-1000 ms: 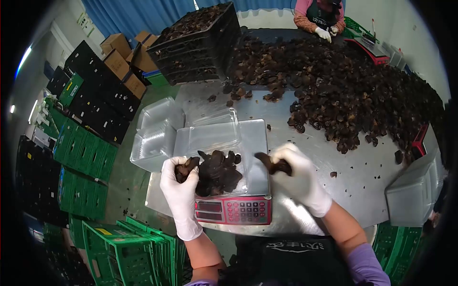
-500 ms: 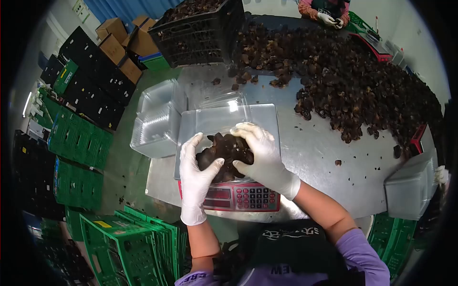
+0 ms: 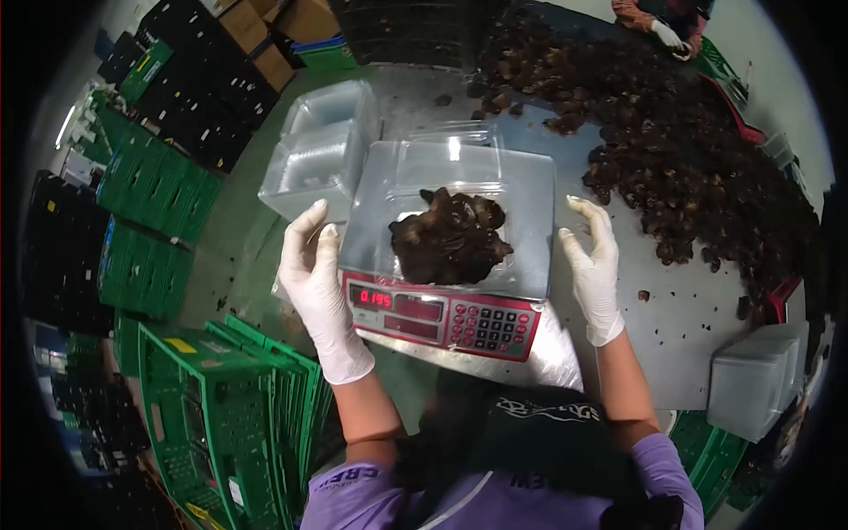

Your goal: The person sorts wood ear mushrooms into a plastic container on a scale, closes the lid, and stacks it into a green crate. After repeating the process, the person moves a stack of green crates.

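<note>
Dark brown, wet-looking pieces [image 3: 450,238] lie heaped in a clear plastic tray [image 3: 386,256] on the grey plate of a red scale [image 3: 442,322]. The scale's lit display reads 0.195. At the left edge of the scale is my left hand [image 3: 320,287], in a white glove, its fingers curved and apart with nothing between them. My right hand [image 3: 595,269], also gloved, hovers just right of the scale, thumb and fingers apart and empty. Neither hand touches the heap.
Stacked clear containers [image 3: 322,146] stand left of the scale, and more [image 3: 760,380] at the right edge. A large dark pile [image 3: 707,168] covers the table's far right. Green crates [image 3: 230,415] are at lower left. Across the table is a co-worker's gloved hand [image 3: 667,35].
Both hands have let go of the dark heap and moved apart to either side of the scale. The display is now visible. The camera view has shifted.
</note>
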### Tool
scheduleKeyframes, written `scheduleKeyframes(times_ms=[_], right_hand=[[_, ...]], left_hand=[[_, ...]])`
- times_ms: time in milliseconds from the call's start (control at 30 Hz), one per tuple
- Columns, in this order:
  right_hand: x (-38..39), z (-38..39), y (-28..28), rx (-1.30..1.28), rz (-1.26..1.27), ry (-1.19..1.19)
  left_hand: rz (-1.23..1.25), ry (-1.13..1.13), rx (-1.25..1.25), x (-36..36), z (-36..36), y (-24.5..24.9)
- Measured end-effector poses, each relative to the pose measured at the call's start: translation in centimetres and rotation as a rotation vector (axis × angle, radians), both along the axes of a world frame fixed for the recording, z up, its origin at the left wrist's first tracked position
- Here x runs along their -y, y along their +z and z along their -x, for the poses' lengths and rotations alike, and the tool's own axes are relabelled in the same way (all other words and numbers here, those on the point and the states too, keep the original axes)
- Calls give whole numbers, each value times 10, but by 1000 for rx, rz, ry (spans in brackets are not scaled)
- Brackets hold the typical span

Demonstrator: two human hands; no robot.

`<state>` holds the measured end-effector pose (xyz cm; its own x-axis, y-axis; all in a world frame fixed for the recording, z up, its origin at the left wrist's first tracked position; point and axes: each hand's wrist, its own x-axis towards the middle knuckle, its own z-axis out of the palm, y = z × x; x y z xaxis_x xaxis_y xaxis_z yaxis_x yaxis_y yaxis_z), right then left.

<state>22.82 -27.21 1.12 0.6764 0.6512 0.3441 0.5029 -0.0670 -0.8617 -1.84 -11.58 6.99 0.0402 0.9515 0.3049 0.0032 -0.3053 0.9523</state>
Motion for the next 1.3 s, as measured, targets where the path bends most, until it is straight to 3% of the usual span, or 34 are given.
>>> scheduleKeyframes(times_ms=[267, 400, 500, 600, 733, 800, 833, 933, 1000, 1033, 1100, 1233, 1300], right_hand=[[9, 4, -1, 48, 23, 21], [17, 3, -10, 0, 27, 24], [22, 5, -17, -16, 27, 35], [29, 5, -14, 62, 70, 27], [38, 5, -12, 200, 92, 27], [44, 11, -5, -129, 121, 80], [45, 14, -2, -130, 119, 84], [50, 22, 6, -767, 77, 405], [44, 27, 14, -765, 174, 476], [39, 31, 15, -893, 206, 508], [33, 37, 16, -1064, 229, 576], [26, 41, 16, -1146, 131, 622], [28, 38, 17, -1162, 111, 620]], left_hand=[[-121, -78, -127, 7, -3, -10], [-364, -194, -373, 8, -15, -19], [-463, -155, -632, 6, -27, -38], [-486, -72, -646, 3, -32, -43], [-226, -150, -411, 0, -30, -41], [-166, -194, -346, -8, -27, -30], [-116, -186, -308, -15, -27, -28], [-58, -217, -280, -55, -30, -34], [260, -317, -190, -82, -42, -41], [259, -317, -188, -95, -48, -47], [533, -499, -75, -117, -56, -57], [618, -572, -6, -134, -62, -65], [513, -554, 176, -135, -62, -67]])
